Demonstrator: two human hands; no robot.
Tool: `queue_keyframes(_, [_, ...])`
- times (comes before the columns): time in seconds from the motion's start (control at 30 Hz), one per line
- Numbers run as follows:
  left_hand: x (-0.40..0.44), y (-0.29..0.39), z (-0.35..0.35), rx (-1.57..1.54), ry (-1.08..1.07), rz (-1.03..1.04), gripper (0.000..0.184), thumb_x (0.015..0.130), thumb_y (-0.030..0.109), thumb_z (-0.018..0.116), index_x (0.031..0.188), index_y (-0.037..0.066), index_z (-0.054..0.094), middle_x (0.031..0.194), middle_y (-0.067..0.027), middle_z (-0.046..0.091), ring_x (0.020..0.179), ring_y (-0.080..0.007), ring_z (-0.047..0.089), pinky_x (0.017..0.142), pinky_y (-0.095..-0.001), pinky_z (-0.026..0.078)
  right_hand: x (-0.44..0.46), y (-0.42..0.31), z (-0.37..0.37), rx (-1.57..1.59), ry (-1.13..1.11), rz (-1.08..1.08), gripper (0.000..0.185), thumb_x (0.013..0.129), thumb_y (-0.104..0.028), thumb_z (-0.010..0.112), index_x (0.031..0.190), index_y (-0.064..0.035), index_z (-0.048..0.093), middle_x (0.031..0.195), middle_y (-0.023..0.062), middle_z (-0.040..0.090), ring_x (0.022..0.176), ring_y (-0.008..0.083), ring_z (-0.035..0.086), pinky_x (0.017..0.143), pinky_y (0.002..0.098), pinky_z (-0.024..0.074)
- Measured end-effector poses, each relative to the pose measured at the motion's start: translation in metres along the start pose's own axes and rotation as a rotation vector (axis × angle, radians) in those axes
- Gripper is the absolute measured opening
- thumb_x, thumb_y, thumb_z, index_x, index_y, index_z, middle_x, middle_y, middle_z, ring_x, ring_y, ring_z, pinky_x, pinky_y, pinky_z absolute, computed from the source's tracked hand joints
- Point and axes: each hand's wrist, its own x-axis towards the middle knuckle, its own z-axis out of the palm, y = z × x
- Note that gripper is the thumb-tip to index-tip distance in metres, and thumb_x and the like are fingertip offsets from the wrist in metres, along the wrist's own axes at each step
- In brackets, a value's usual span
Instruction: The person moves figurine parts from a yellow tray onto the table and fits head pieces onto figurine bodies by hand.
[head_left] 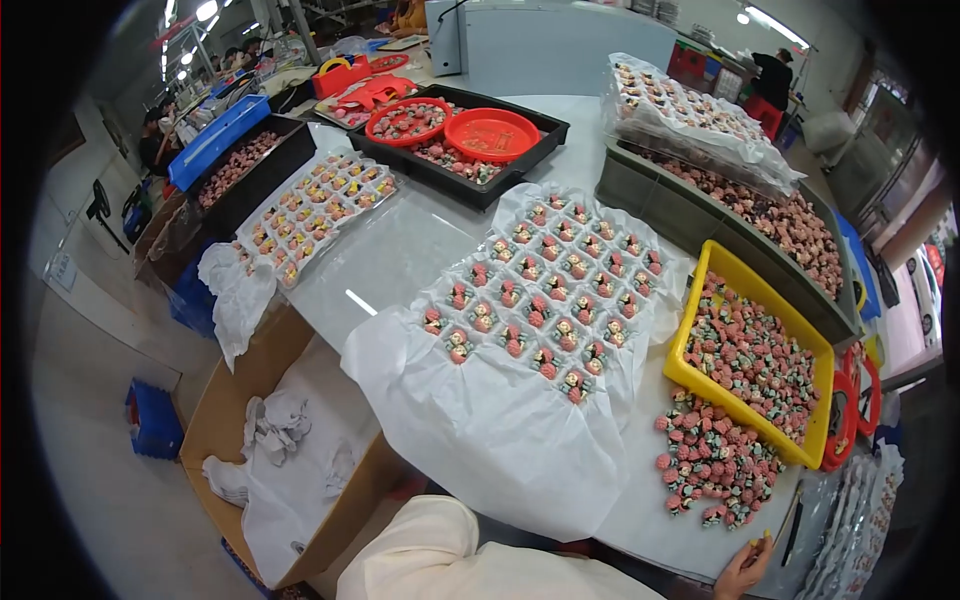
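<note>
My right hand [745, 570] is at the bottom right, by the table's front edge. Its fingers are drawn together with yellow at the tips; what they hold, if anything, is too small to make out. Just beyond it lies a loose pile of small pink-and-green figurines [715, 460]. A thin black tool [793, 530] rests right of the hand. In the middle, a tray [545, 290] lined with white paper carries similar figurines in rows of cells. My left hand is out of view; cream clothing [480, 560] shows at the bottom.
A tilted yellow bin [690, 335] full of figurines stands behind the pile. Beyond are a long grey bin [690, 205], stacked trays [690, 110] and a black tray [550, 140] with red sieves [490, 133]. At lower left, a cardboard box [225, 420] holds crumpled paper.
</note>
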Motion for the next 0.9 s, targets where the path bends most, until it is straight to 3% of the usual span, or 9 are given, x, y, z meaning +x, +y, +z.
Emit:
queue_keyframes(0.1, [-0.029, -0.018, -0.008, 0.004, 0.016, -0.075, 0.052, 0.085, 0.043, 0.042, 0.126, 0.01, 0.043, 0.129, -0.0169, 0.041, 0.118, -0.0307, 0.039, 0.099, -0.0392, 0.031, -0.003, -0.002, 0.007, 0.03, 0.008, -0.062, 0.029, 0.084, -0.014, 0.054, 0.107, 0.0037, 0.052, 0.08, 0.0122, 0.057, 0.065, 0.0194, 0.053, 0.059, 0.0299, 0.0439])
queue_keyframes(0.17, [-0.047, -0.029, -0.013, 0.008, 0.026, -0.123, 0.052, 0.085, 0.043, 0.042, 0.126, 0.01, 0.043, 0.129, -0.0169, 0.041, 0.118, -0.0307, 0.039, 0.099, -0.039, 0.031, -0.002, -0.005, 0.004, 0.016, -0.023, 0.044, 0.028, 0.084, -0.014, 0.053, 0.106, 0.0036, 0.052, 0.078, 0.0105, 0.056, 0.062, 0.0176, 0.051, 0.057, 0.0283, 0.0431])
queue_keyframes(0.27, [-0.061, -0.036, -0.014, 0.002, 0.027, -0.157, 0.052, 0.085, 0.042, 0.042, 0.125, 0.01, 0.043, 0.128, -0.0168, 0.041, 0.118, -0.0306, 0.04, 0.099, -0.0388, 0.031, 0.001, -0.013, -0.007, -0.002, -0.006, 0.041, 0.027, 0.083, -0.013, 0.052, 0.104, 0.0037, 0.052, 0.077, 0.0094, 0.056, 0.062, 0.0168, 0.05, 0.056, 0.0271, 0.0427])
queue_keyframes(0.6, [-0.089, -0.043, -0.004, -0.037, -0.006, -0.193, 0.051, 0.085, 0.042, 0.042, 0.125, 0.01, 0.044, 0.128, -0.0168, 0.042, 0.117, -0.0303, 0.041, 0.098, -0.0381, 0.031, -0.002, -0.01, -0.011, -0.09, 0.029, -0.06, 0.028, 0.083, -0.012, 0.054, 0.105, 0.0038, 0.053, 0.077, 0.0111, 0.057, 0.063, 0.0194, 0.053, 0.057, 0.0279, 0.0437])
queue_keyframes(0.7, [-0.09, -0.044, -0.009, -0.028, -0.014, -0.189, 0.051, 0.085, 0.041, 0.042, 0.125, 0.009, 0.044, 0.127, -0.0168, 0.042, 0.117, -0.0302, 0.041, 0.098, -0.0379, 0.032, -0.001, -0.006, -0.008, -0.121, 0.009, -0.002, 0.028, 0.083, -0.013, 0.054, 0.106, 0.0039, 0.053, 0.077, 0.0112, 0.057, 0.063, 0.0189, 0.052, 0.057, 0.0276, 0.0436])
queue_keyframes(0.9, [-0.101, -0.048, -0.006, -0.033, -0.052, -0.191, 0.05, 0.085, 0.041, 0.043, 0.124, 0.009, 0.045, 0.127, -0.0168, 0.043, 0.116, -0.0301, 0.042, 0.098, -0.0375, 0.032, -0.001, -0.009, -0.008, -0.028, 0.042, -0.041, 0.027, 0.084, -0.012, 0.054, 0.105, 0.004, 0.053, 0.076, 0.0097, 0.056, 0.062, 0.0173, 0.05, 0.056, 0.0268, 0.0427])
